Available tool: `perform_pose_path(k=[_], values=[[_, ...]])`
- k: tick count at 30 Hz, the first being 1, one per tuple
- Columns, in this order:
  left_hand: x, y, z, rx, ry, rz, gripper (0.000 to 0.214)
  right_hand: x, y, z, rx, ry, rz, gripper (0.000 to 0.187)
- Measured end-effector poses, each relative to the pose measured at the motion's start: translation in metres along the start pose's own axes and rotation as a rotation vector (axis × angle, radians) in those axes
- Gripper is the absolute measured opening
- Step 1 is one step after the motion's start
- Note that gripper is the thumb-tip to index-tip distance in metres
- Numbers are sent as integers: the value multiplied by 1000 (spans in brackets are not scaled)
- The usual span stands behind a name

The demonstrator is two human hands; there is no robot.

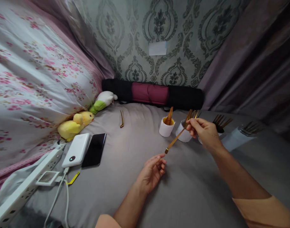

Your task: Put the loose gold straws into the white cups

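Observation:
My right hand pinches slender brown chopsticks with a gold-capped lower end, slanting down to the left; I cannot tell whether it is one stick or a pair. My left hand is palm up with loosely curled fingers, its fingertips just below the gold end; whether they touch is unclear. A white cup with a yellow inside holds orange-brown sticks, points up. Beside it, a second white cup with similar sticks is partly behind the held chopsticks. Two brown sticks with gold ends lie on the grey sheet.
On the right stand a cup of dark sticks and a tilted pale container with more sticks. A phone, power bank, power strip and plush toys lie left. A black-and-maroon roll lines the wall.

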State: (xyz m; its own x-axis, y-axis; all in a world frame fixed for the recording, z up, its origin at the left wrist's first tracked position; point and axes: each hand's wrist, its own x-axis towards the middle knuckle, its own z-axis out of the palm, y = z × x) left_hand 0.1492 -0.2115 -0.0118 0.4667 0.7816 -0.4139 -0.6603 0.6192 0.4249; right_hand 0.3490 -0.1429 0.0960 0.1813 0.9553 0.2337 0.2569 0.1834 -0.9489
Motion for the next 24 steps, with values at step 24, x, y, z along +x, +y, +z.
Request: perform_pose_path(k=[24], values=[[4,14,-7,-230,-28,34,24,68,-30,-24,-26,281,-178,19]])
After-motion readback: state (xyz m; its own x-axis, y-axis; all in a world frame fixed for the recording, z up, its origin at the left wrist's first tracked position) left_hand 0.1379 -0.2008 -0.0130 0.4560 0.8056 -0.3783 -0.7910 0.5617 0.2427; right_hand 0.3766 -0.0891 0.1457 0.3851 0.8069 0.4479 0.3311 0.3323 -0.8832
